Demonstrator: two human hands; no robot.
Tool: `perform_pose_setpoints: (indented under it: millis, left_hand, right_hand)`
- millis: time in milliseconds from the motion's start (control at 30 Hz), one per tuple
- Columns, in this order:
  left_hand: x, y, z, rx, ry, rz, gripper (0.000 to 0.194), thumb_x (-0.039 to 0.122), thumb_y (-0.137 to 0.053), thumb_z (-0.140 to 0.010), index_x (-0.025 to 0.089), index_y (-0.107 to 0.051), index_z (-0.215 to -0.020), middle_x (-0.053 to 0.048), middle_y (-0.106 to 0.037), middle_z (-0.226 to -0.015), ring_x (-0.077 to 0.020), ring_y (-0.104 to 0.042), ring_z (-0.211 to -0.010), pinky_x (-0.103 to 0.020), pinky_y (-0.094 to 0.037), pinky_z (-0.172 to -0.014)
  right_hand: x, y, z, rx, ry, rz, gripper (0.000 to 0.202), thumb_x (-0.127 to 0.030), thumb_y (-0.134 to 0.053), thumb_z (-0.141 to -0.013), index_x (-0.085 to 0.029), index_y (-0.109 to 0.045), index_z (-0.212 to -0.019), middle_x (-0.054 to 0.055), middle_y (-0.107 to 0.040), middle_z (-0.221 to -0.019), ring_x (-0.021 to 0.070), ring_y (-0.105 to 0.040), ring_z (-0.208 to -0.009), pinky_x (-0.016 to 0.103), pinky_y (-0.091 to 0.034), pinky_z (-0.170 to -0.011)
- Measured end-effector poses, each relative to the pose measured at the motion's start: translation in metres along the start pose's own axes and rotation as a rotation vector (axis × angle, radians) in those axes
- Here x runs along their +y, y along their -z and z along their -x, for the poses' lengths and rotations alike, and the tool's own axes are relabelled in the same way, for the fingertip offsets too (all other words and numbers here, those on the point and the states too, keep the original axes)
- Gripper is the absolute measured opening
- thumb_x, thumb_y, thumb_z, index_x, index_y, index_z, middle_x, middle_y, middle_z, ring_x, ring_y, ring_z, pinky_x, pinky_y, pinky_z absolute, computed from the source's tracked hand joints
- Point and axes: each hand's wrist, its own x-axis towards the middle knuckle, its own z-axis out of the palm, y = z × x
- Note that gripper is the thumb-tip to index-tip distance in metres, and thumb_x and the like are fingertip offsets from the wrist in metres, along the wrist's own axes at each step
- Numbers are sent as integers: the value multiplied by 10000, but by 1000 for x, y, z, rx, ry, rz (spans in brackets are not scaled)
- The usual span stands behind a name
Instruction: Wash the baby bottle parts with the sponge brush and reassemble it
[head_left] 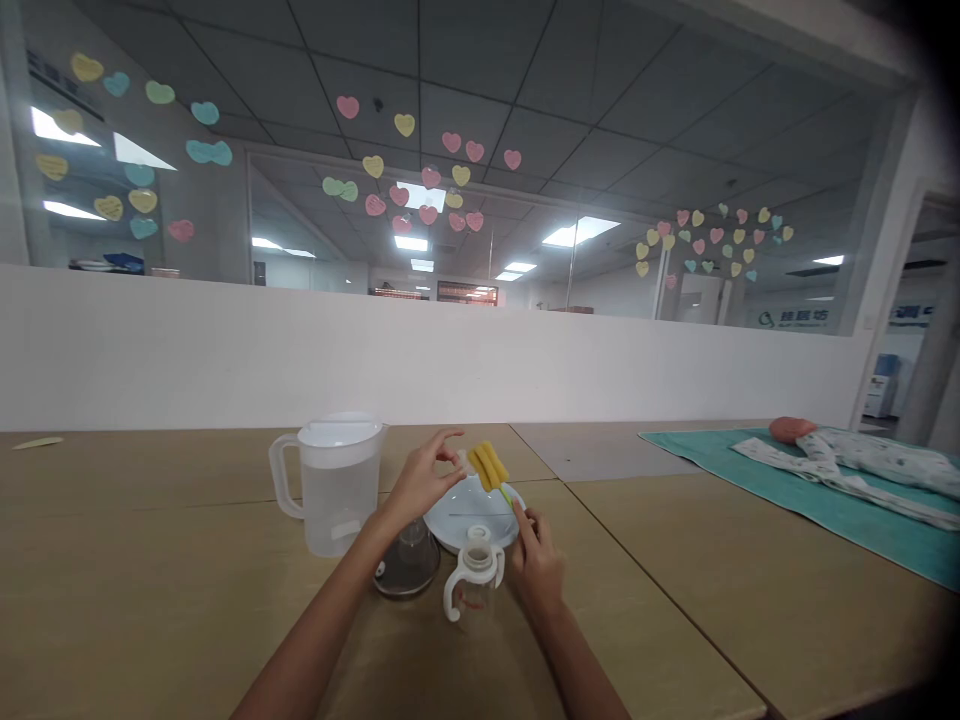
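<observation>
My right hand [538,560] is closed around the green handle of a yellow sponge bottle brush [488,466], whose head points up and left. My left hand [424,480] pinches a small translucent piece that looks like a bottle nipple [463,461], right beside the sponge. Beneath both hands lies a white bowl [450,535]. In front of it stands an uncapped clear baby bottle [475,590] with two white handles. A white ring-like part [478,534] shows just behind the bottle's mouth. Left of the bottle, partly behind my left forearm, is a dark see-through cover [409,575].
A lidded translucent pitcher [341,500] stands left of my left hand. At the right, a doll in patterned clothes [885,460] lies on a teal mat [705,460]. A flat pale strip [37,443] lies far left. Behind the table rises a white wall [450,365] with windows.
</observation>
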Motion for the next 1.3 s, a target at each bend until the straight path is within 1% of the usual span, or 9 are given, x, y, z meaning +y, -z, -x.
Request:
perform_pose_setpoints:
  millis: [133,267,433,533,733,967,1100,1200,1300]
  left_hand:
    - [1,0,0,9,7,6,532,221,-641,-713,245,-488,-1222,42,-607,-794,-141,-613,-804,-286,-473,-836]
    - [-2,-2,-1,19,15,11,520,225,-646,-712,239,-503,-1212,31,-603,-820,-144,-608,-818,-298,-486,-838]
    - [-6,-3,-2,16,14,138,539,208,-656,-698,234,-505,-1214,41,-583,-803,-131,-611,-815,-320,-496,-885]
    - [-6,-3,-2,9,39,187,541,204,-668,-685,235,-513,-1202,46,-574,-804,-127,-616,-831,-325,-502,-898]
    - [-5,-4,-3,22,72,213,540,216,-686,-679,227,-514,-1190,43,-589,-814,-133,-637,-863,-344,-497,-934]
    - [-9,-5,-3,37,92,251,538,243,-709,-673,228,-515,-1175,34,-600,-823,-146,-651,-876,-350,-517,-912]
    - [-14,-6,-4,35,110,271,467,236,-690,-679,199,-546,-1122,10,-610,-858,-143,-652,-865,-338,-529,-884]
    - [-16,-7,-5,18,116,285,380,229,-660,-694,179,-581,-1062,-11,-627,-890,-140,-649,-866,-325,-532,-872]
    - [-16,-7,-5,15,112,316,370,242,-651,-705,173,-581,-1062,-18,-633,-891,-145,-651,-872,-313,-538,-852]
  right_hand:
    - [4,2,0,18,-79,-24,425,-146,-358,-902,-220,-557,-1270,94,-621,-958,135,-620,-784,180,-480,-587]
    - [0,2,2,12,-25,-110,401,-156,-390,-909,-226,-565,-1263,95,-617,-978,139,-619,-851,196,-494,-677]
    - [-2,1,2,7,-24,-134,411,-148,-371,-909,-220,-576,-1258,101,-616,-963,124,-607,-793,181,-483,-633]
    - [-1,1,1,10,-20,-146,413,-137,-368,-907,-215,-581,-1253,103,-616,-952,124,-603,-795,187,-489,-645]
    - [-2,2,0,22,-6,-152,414,-147,-376,-907,-224,-573,-1263,98,-616,-941,121,-608,-790,190,-499,-661]
    - [-2,3,0,6,-2,-144,447,-132,-366,-899,-251,-544,-1291,89,-615,-969,111,-612,-788,177,-499,-658]
    - [-1,2,1,-27,14,-99,447,-135,-356,-896,-236,-554,-1283,94,-624,-977,106,-604,-737,163,-482,-596]
    - [0,1,1,-32,24,-77,437,-136,-368,-891,-230,-563,-1271,93,-625,-979,110,-606,-743,167,-476,-595]
    - [-1,1,0,-58,44,-67,444,-112,-370,-868,-222,-589,-1238,85,-623,-961,107,-600,-723,163,-461,-573]
